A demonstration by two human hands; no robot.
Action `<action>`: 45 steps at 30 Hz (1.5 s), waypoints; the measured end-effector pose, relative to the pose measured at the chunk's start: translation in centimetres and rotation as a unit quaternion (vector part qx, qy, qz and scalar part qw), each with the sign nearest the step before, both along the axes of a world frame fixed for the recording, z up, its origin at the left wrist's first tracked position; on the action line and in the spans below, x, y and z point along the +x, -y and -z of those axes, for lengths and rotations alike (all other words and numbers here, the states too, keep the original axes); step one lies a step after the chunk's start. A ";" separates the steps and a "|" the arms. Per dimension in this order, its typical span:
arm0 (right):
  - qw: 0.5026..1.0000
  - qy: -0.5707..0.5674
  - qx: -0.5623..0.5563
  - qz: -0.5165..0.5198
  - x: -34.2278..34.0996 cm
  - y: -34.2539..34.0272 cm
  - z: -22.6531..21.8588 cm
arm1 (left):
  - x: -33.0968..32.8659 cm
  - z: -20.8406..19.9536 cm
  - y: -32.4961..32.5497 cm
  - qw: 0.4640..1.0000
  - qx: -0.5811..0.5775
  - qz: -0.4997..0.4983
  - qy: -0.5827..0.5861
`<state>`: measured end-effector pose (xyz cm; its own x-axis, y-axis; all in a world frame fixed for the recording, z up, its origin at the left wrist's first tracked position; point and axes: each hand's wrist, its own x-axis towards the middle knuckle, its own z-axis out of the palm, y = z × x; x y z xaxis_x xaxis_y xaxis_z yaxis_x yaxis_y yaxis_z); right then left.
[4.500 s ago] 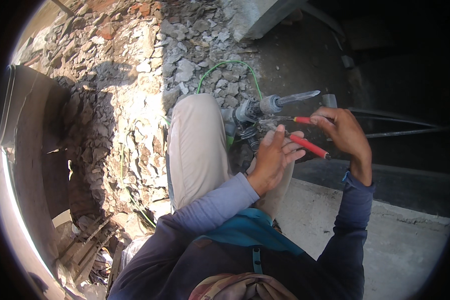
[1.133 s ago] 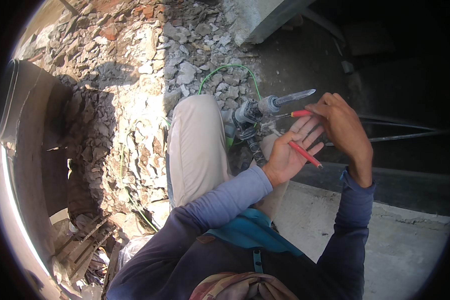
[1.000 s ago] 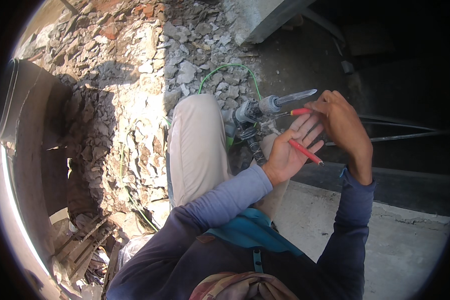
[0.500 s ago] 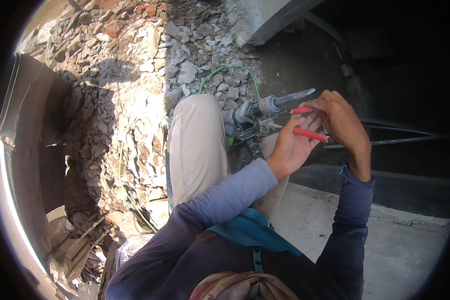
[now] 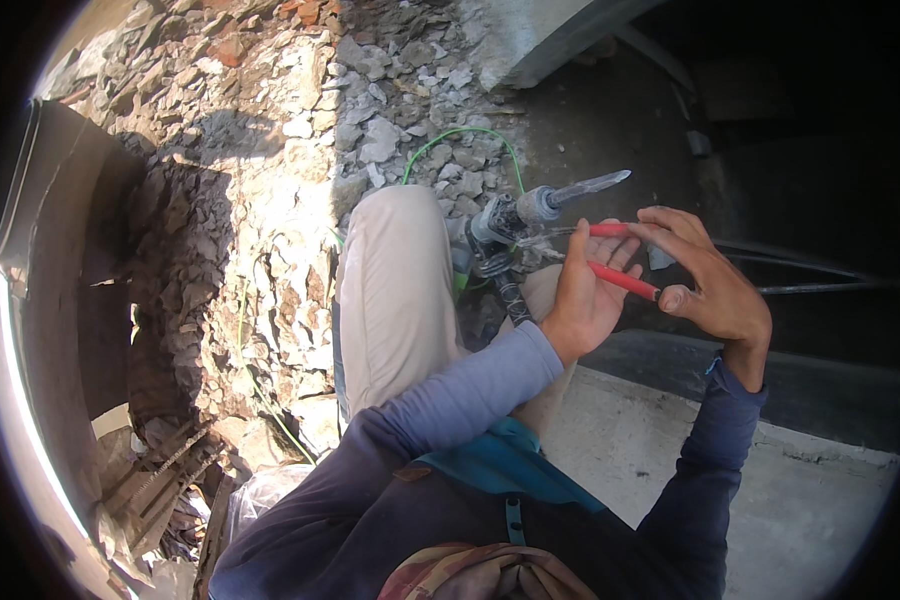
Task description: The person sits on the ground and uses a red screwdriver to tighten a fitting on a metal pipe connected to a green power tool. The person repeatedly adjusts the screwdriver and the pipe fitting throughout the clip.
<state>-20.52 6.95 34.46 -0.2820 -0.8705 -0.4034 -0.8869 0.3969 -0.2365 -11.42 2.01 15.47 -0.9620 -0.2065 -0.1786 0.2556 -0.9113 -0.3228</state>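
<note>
A pair of pliers (image 5: 625, 279) with two red handles spread apart lies across my left hand (image 5: 590, 295). That palm faces up, its fingers stretched behind the handles and its thumb raised beside them. My right hand (image 5: 715, 280) spans the handle ends, fingers at the upper handle and thumb at the lower one. The metal end of the pliers points left and is hard to make out. Just beyond it a dusty demolition hammer (image 5: 495, 225) rests by my knees, its pointed chisel bit (image 5: 590, 187) aimed to the right.
Broken rubble (image 5: 280, 250) covers the ground at left and ahead. A green cord (image 5: 460, 130) loops over it. A concrete beam (image 5: 540, 50) stands at the top, a concrete ledge (image 5: 670, 450) at my right. Thin metal bars (image 5: 810, 265) cross the dark area at right.
My right hand has shifted slightly right and down, and its fingers have spread from a pinch on the upper handle to span both handles. My left thumb has moved up a little.
</note>
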 end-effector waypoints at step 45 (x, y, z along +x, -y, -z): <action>0.972 -0.103 -0.158 0.141 2.8 -3.3 3.1 | 2.5 1.4 -1.4 0.992 -0.035 0.057 -0.111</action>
